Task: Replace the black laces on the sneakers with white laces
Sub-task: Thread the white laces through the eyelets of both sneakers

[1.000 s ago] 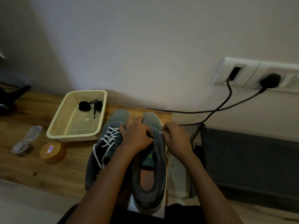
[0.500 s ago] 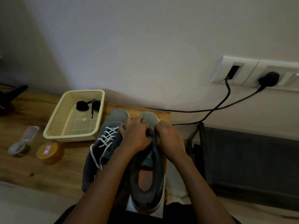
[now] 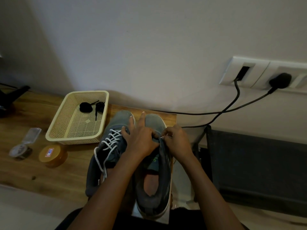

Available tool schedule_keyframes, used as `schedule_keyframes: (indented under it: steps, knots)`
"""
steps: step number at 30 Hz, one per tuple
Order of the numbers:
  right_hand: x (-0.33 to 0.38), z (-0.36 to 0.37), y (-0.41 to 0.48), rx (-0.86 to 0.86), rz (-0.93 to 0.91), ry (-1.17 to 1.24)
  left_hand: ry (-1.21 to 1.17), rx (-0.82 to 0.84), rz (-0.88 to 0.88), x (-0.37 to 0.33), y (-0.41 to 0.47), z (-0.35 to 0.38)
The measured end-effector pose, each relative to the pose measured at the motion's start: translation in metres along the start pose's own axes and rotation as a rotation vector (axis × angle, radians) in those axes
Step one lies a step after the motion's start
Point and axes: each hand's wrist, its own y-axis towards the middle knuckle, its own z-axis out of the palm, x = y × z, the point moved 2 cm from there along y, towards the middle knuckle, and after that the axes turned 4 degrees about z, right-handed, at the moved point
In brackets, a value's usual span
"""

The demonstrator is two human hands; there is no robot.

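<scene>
Beside left hand [image 3: 141, 140], right hand [image 3: 178, 141] fingers [image 3: 167, 132] pinch the right sneaker [image 3: 154, 188] eyelet edge.

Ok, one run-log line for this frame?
step: lacing second sneaker | left hand, right hand: pinching its front eyelets | first sneaker: white-laced | black laces: in basket

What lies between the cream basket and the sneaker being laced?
Head view: the other sneaker, already white-laced, lies between the basket and the sneaker being laced, partly under the left hand.
</scene>
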Motion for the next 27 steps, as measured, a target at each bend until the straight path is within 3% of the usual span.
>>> schedule_keyframes:
  steps: [7, 14, 27]
  knots:
    - [-0.004, 0.002, -0.002, 0.005, 0.088, 0.221, 0.004, -0.051, -0.002, 0.003, 0.002, 0.005]
    - [-0.006, 0.005, -0.002, 0.008, 0.158, 0.28, 0.022, -0.149, 0.035, 0.001, 0.002, 0.015]
    - [-0.002, -0.004, -0.006, 0.111, 0.096, 0.239, 0.047, -0.04, 0.155, 0.01, 0.006, 0.009]
